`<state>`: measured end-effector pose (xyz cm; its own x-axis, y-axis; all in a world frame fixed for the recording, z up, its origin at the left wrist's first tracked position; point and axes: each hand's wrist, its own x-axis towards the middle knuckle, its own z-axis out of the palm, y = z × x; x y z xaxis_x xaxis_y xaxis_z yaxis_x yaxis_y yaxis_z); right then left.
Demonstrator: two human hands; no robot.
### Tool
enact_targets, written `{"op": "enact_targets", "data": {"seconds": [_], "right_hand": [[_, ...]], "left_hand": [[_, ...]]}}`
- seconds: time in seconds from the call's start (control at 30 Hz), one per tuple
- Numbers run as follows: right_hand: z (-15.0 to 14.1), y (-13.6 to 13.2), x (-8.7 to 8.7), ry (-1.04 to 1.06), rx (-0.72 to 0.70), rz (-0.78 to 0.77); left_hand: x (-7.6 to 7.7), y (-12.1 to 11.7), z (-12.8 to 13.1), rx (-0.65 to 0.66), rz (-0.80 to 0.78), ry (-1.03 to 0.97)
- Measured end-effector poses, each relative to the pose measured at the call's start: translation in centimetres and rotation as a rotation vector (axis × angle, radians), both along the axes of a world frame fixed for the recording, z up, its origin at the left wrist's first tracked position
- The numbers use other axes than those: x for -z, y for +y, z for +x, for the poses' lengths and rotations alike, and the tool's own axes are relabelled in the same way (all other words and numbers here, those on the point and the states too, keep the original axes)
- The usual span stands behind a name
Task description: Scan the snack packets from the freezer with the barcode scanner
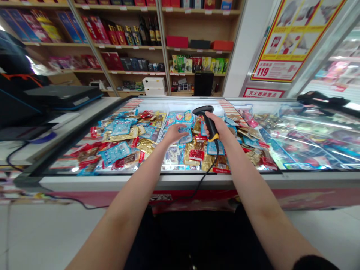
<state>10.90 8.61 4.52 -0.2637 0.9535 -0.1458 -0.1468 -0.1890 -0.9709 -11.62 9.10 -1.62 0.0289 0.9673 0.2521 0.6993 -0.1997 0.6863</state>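
Note:
My right hand [216, 123] is wrapped round the grip of a black and yellow barcode scanner [210, 125], whose head points left. From the scanner's base a black cable [206, 174] droops over the freezer's front edge. My left hand [174, 134] reaches over the packets, thumb and fingers apart, with nothing seen in it. Close to its fingertips lies a blue snack packet [185, 138]; whether they touch I cannot tell. Beneath both hands are piled blue, gold and red packets, among them a red packet [197, 154] and a blue packet [116, 153].
A chest freezer [112, 182] with a glass top spans the front. On the left, a counter [64, 120] bears dark equipment [64, 95]. Behind stand wooden shelves [194, 24] with bottles and boxes. A dark object [323, 99] rests at the freezer's right rear.

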Motion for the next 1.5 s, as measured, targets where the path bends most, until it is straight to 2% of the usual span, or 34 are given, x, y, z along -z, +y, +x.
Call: {"op": "enact_targets", "data": {"seconds": [0.37,0.63,0.8,0.97,1.1,1.17,1.23,1.33,1.43,1.5], "right_hand": [[-0.1,0.0,0.4,0.007,-0.024,0.022],[-1.2,-0.7,0.0,-0.034,-0.050,0.008],[-3.2,-1.7,-0.4,-0.057,-0.125,0.029],[-5.8,-1.8,0.0,-0.083,-0.205,0.045],[-7.2,-1.8,0.2,-0.082,-0.224,0.047],[-7.4,-1.8,0.2,-0.083,-0.219,0.038],[-7.2,-1.8,0.1,-0.078,-0.208,0.033],[-6.8,-1.6,0.1,-0.064,-0.186,0.039],[-6.4,-1.5,0.2,-0.050,-0.164,0.039],[-6.1,-1.5,0.3,-0.045,-0.154,0.034]], "left_hand": [[0.0,-0.2,-0.4,0.000,-0.003,-0.030],[-0.3,-1.1,-1.9,-0.126,0.033,0.019],[-0.5,-1.8,-4.9,-0.288,0.078,0.125],[-1.9,-2.8,-9.3,-0.527,0.116,0.307],[-3.2,-4.4,-13.2,-0.760,0.054,0.433],[-3.6,-4.8,-14.9,-0.818,-0.053,0.454],[-3.6,-4.7,-16.2,-0.775,-0.176,0.479],[-3.4,-3.9,-16.8,-0.627,-0.286,0.531],[-3.1,-3.2,-16.0,-0.494,-0.328,0.548],[-3.2,-2.7,-15.1,-0.474,-0.333,0.547]]}}
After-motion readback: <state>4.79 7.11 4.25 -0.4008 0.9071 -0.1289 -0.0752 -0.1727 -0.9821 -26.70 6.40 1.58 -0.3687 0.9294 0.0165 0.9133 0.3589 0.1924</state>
